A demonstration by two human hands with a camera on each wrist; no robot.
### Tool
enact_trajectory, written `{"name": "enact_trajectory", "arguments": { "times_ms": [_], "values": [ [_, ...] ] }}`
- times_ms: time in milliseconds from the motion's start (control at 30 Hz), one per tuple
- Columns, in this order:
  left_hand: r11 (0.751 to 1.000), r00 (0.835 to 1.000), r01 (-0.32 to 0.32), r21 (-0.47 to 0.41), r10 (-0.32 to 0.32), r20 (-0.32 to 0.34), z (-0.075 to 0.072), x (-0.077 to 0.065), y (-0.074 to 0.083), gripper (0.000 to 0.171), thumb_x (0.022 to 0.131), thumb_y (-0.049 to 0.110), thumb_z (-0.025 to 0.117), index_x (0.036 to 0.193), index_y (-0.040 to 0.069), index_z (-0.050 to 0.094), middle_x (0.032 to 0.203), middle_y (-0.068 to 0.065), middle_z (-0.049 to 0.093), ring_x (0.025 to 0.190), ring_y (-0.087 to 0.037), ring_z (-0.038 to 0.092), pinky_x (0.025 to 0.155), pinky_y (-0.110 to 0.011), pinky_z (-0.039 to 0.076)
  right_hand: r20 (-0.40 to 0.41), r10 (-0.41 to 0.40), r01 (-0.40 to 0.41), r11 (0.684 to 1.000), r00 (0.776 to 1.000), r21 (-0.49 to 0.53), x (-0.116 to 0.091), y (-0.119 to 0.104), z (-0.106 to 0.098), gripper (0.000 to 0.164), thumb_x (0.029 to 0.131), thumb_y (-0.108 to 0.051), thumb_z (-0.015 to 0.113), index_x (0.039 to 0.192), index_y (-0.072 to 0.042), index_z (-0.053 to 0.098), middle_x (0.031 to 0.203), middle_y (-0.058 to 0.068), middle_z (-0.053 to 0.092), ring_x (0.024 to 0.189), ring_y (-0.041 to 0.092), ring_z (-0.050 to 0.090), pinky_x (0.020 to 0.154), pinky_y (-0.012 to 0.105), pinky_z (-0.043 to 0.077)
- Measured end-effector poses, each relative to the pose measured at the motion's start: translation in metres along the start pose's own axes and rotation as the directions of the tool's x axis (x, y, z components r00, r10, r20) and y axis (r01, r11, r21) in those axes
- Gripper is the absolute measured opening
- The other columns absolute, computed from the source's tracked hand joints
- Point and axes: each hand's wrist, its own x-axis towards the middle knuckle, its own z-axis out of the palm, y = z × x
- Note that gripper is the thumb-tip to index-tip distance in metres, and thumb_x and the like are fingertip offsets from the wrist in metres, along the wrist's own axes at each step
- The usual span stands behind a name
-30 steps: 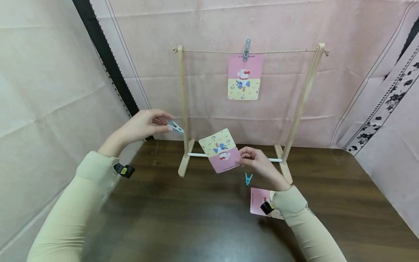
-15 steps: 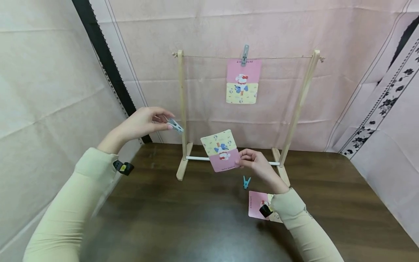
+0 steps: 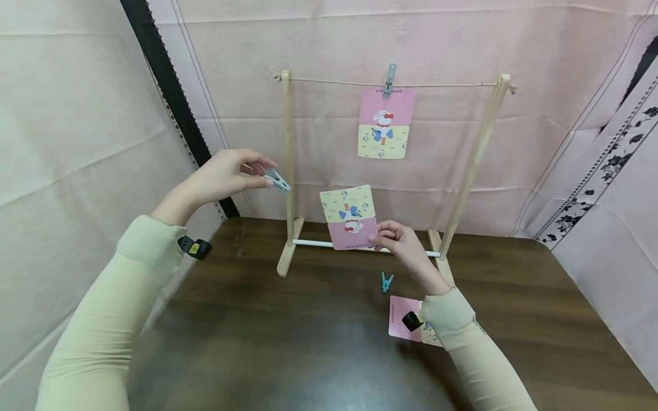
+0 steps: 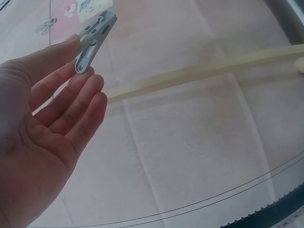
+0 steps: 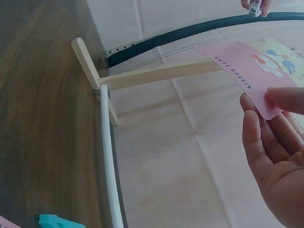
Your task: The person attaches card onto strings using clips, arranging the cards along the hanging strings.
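Between thumb and fingers, my left hand (image 3: 226, 177) pinches a grey-blue clothespin (image 4: 96, 40) beside the rack's left post. My right hand (image 3: 406, 251) holds a pink and yellow rabbit card (image 3: 349, 218) by its lower right corner, in front of the rack's lower bar. The card's yellow half points up and its pink half down. Lettering on the pink edge reads "CUTE RABBIT" in the right wrist view. A matching card (image 3: 383, 123) hangs pink side up from the string (image 3: 329, 81), under a grey clothespin (image 3: 389, 80).
The wooden rack (image 3: 288, 154) stands at the back of the brown table (image 3: 288, 342). A turquoise clothespin (image 3: 386, 282) lies in front of it. Another pink and yellow card (image 3: 403, 319) lies partly hidden under my right forearm. Pale cloth (image 3: 231, 45) hangs behind.
Both hands have risen somewhat, the left with its clothespin and the right with its card. The held card has turned more upright. The head view has shifted slightly.
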Motion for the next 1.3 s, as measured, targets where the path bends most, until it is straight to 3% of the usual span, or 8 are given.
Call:
{"name": "enact_trajectory", "arguments": {
  "times_ms": [333,533,700,967,1100,1300],
  "values": [
    [1.000,0.999,0.030,0.003,-0.030,-0.032,-0.024,0.010,0.015,0.041,0.094,0.020,0.074,0.131,0.006,0.064,0.110,-0.008,0.069,0.103,-0.018,0.064,0.097,-0.034,0.050,-0.041,-0.040,0.042,0.999,0.998,0.030,0.016,-0.014,0.000,0.021,0.096,-0.007,0.068,0.110,0.006,0.060,0.090,0.001,0.074,0.078,0.013,0.068,0.078,0.030,0.057],
    [0.997,0.996,0.050,-0.058,-0.054,-0.069,-0.036,0.019,0.029,0.041,0.093,0.025,0.076,0.129,0.008,0.065,0.111,-0.009,0.067,0.102,-0.018,0.064,0.095,-0.031,0.050,-0.078,-0.103,0.107,0.993,0.992,0.047,0.024,-0.024,-0.001,0.022,0.096,-0.009,0.069,0.109,0.006,0.060,0.088,0.000,0.073,0.081,0.017,0.066,0.080,0.034,0.057],
    [0.994,0.993,0.058,-0.089,-0.067,-0.097,-0.041,0.024,0.032,0.044,0.092,0.026,0.077,0.130,0.008,0.065,0.112,-0.008,0.067,0.103,-0.017,0.064,0.093,-0.028,0.050,-0.085,-0.083,0.090,0.993,0.993,0.081,0.029,-0.030,0.005,0.024,0.095,-0.011,0.070,0.111,0.005,0.061,0.091,0.001,0.074,0.082,0.014,0.067,0.079,0.029,0.057],
    [0.989,0.980,0.001,-0.151,-0.031,-0.195,-0.044,0.033,0.042,0.044,0.092,0.026,0.076,0.131,0.009,0.065,0.114,-0.006,0.066,0.105,-0.017,0.063,0.093,-0.027,0.052,-0.097,-0.107,0.115,0.990,0.989,0.081,0.042,-0.040,0.010,0.027,0.095,-0.015,0.071,0.113,0.004,0.062,0.096,0.005,0.074,0.086,0.024,0.067,0.086,0.041,0.055],
    [0.983,0.968,-0.047,-0.175,0.002,-0.250,-0.044,0.042,0.048,0.043,0.092,0.022,0.076,0.130,0.007,0.065,0.113,-0.005,0.065,0.105,-0.016,0.062,0.095,-0.027,0.051,-0.111,-0.131,0.142,0.985,0.985,0.094,0.048,-0.045,0.012,0.028,0.096,-0.016,0.071,0.114,0.004,0.064,0.097,0.006,0.075,0.085,0.025,0.067,0.084,0.036,0.056],
    [0.968,0.935,-0.134,-0.212,0.053,-0.350,-0.047,0.053,0.053,0.039,0.091,0.015,0.076,0.129,0.007,0.068,0.113,-0.004,0.065,0.104,-0.016,0.060,0.099,-0.026,0.049,-0.146,-0.150,0.171,0.975,0.978,0.143,0.061,-0.054,0.021,0.025,0.096,-0.012,0.070,0.114,0.005,0.065,0.094,0.005,0.075,0.079,0.018,0.068,0.079,0.030,0.056]
  ]
}}
